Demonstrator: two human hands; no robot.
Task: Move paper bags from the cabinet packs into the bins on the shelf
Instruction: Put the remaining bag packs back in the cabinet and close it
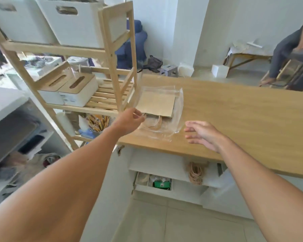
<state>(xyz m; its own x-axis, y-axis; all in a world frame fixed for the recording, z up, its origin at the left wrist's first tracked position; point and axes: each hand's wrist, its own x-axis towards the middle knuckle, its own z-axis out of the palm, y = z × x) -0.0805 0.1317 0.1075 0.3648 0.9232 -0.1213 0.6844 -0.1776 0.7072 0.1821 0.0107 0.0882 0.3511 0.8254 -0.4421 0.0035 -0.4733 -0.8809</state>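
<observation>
A clear plastic pack (177, 109) lies on the wooden cabinet top (243, 119) near its left end, with brown paper bags (156, 104) inside and their twine handles pointing toward me. My left hand (129, 122) pinches the pack's near left edge. My right hand (203, 135) hovers just right of the pack, fingers spread, holding nothing. Two white bins (73, 30) stand on the top level of the wooden shelf (110, 49) at the left. Below the top, the cabinet is open, and more twine-handled bags (196, 172) show inside.
Two white tissue boxes (77, 91) sit on the shelf's middle level, and a cup of pencils (98, 124) stands below. A seated person (290, 49) is at the far right. A small stool (169, 69) and a white box (219, 70) rest on the floor beyond.
</observation>
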